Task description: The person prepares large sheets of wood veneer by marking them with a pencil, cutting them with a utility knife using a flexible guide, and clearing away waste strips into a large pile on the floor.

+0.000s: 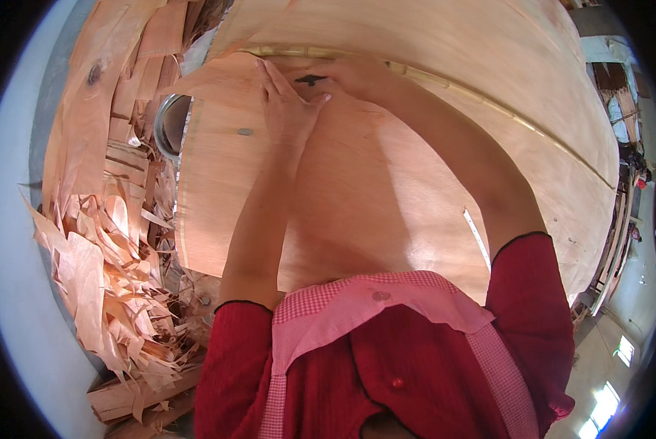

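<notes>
A large thin sheet of wood veneer (386, 183) lies flat in front of me. My left hand (288, 102) rests flat on it near its far edge, fingers stretched forward and close together. My right hand (350, 73) lies beside it, touching it, fingers pressed down at a small dark hole or knot (311, 79) in the veneer. Neither hand holds a loose object that I can see. A pale strip (416, 73) runs along the seam where this sheet meets the sheet beyond it.
A heap of torn veneer scraps (116, 256) fills the left side. A round metal rim (168, 126) shows by the sheet's left edge. A small grey disc (244, 132) and a white strip (476, 235) lie on the veneer. More stacks stand at the right (621, 124).
</notes>
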Available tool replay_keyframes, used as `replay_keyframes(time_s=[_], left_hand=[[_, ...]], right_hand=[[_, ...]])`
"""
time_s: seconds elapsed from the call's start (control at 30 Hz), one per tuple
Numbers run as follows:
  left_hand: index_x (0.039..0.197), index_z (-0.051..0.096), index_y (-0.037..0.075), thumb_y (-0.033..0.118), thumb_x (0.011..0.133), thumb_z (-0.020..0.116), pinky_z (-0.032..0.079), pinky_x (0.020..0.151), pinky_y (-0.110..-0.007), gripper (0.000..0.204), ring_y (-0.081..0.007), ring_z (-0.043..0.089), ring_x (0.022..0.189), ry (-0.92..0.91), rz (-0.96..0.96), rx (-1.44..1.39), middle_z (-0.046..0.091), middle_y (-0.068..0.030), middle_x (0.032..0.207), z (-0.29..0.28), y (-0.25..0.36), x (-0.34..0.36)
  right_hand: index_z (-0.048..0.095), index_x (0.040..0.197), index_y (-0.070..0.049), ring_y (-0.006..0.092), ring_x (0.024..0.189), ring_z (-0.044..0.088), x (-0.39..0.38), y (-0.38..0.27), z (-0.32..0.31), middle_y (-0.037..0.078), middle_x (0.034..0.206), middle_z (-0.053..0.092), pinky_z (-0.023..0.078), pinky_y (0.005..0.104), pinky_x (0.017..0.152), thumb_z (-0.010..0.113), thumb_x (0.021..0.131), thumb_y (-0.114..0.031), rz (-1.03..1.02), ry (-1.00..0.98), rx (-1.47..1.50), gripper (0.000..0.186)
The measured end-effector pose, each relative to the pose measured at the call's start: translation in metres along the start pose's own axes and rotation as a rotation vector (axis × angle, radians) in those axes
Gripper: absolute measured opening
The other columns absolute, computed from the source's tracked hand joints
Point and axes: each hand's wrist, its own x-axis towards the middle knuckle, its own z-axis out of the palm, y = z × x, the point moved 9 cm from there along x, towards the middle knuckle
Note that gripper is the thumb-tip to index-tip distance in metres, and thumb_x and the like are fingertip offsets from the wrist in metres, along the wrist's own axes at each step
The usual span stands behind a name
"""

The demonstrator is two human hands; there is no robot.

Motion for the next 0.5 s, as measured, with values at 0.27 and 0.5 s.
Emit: replay_keyframes(time_s=[0.27, 0.5], left_hand=[[0.134, 0.021, 0.006, 0.038, 0.064, 0.072, 0.017, 0.105, -0.037, 0.092, -0.0251, 0.025, 0.127, -0.011, 0.08, -0.005, 0.019, -0.0111, 0.141, 0.003, -0.002, -0.001], [0.12, 0.05, 0.015, 0.041, 0.07, 0.064, 0.014, 0.106, -0.039, 0.058, -0.0218, 0.021, 0.129, -0.011, 0.204, 0.155, 0.031, -0.0074, 0.137, 0.019, -0.002, 0.0]], right_hand=[[0.047, 0.119, -0.022, 0.0231, 0.089, 0.057, -0.027, -0.01, -0.008, 0.003, 0.11, 0.056, 0.047, 0.0337, 0.07, 0.045, 0.082, -0.015, 0.173, 0.031, -0.398, 0.039], [0.041, 0.121, -0.007, 0.0324, 0.082, 0.057, -0.136, 0.004, 0.011, 0.016, 0.094, 0.059, 0.047, 0.0393, 0.068, 0.049, 0.082, -0.016, 0.542, 0.209, -0.305, 0.04]])
